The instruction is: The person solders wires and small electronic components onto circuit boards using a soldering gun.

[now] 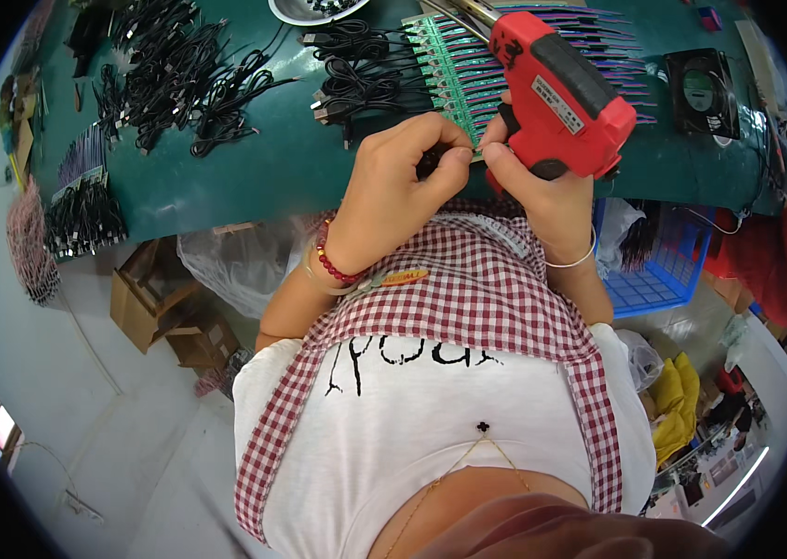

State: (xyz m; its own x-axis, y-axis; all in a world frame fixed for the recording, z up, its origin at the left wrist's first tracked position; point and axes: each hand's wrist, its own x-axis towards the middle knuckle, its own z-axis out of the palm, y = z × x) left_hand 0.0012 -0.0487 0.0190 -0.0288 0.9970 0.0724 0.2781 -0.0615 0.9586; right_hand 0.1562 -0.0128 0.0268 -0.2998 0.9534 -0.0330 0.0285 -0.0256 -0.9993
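My right hand [542,191] grips a red pistol-shaped soldering gun [561,98] whose metal tip points up and left over the table. My left hand [403,182] pinches a small dark cable end against the near edge of a green strip of small circuit boards [454,70]. Both hands meet at that edge, fingertips almost touching. Black cables [361,70] run from the boards' left side. A red bead bracelet sits on my left wrist, a thin bangle on my right.
The dark green table [254,168] carries heaps of coiled black cables [179,79] at the left, a white dish [310,9] at the back and a small black fan [701,88] at the right. Below the table stand cardboard boxes [156,307] and a blue crate [659,270].
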